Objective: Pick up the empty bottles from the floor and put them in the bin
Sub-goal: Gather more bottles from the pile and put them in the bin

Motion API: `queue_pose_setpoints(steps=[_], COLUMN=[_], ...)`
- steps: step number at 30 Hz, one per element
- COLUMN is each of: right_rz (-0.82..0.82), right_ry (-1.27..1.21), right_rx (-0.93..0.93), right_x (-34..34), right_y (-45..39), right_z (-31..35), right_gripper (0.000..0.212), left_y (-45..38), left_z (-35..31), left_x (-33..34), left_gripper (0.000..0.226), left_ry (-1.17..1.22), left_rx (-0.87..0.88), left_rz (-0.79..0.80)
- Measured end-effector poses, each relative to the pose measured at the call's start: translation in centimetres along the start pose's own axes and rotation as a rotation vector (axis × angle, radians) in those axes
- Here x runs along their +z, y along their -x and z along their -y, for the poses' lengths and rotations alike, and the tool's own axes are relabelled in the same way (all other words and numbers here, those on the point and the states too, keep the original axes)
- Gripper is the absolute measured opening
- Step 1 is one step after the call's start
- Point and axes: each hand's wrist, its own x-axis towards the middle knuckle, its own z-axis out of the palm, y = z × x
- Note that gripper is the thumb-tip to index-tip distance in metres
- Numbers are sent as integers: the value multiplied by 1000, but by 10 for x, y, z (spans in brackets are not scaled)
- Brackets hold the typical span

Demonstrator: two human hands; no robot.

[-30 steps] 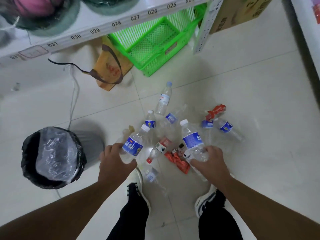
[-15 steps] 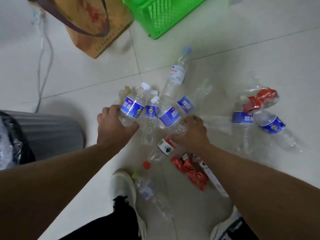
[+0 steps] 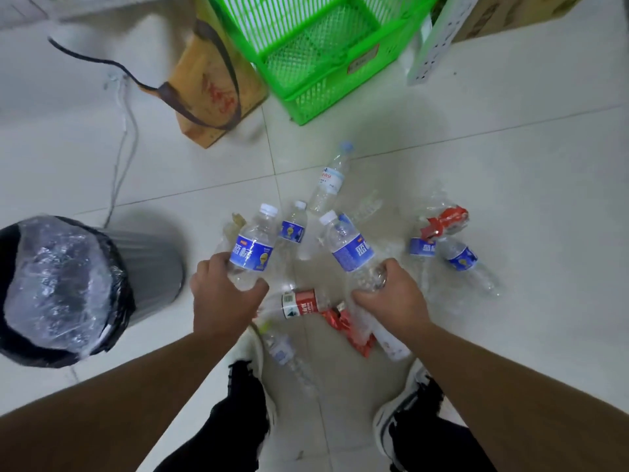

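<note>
We are gripping one blue-label bottle (image 3: 252,251) in our left hand (image 3: 223,301) and another bottle (image 3: 352,252) in our right hand (image 3: 391,299), both seemingly lifted. Next, probably carrying them left to the lined bin (image 3: 68,287); others are lying on the floor (image 3: 510,172).

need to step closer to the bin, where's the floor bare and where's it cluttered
Bare tile lies between the grey bin and the brown paper bag, crossed only by a white cable, and right of the blue-label bottles. Crowded: the bottle pile between left hand and right hand, down to the shoes.
</note>
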Motion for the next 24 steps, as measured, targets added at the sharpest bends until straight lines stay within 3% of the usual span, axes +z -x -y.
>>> queue_pose_setpoints(steps=[11,24], right_rz=[-75,-17], right_ry=[-20,-111], right_rx=[50,-1], right_x=[-50,-5], right_y=[109,184], right_z=[77,123], right_gripper=[55,58], left_y=[57,102], left_z=[-10,45], left_x=[-109,-201], left_gripper=[68,59], left_ry=[-15,24], left_rx=[143,-36], left_rz=[61,-57])
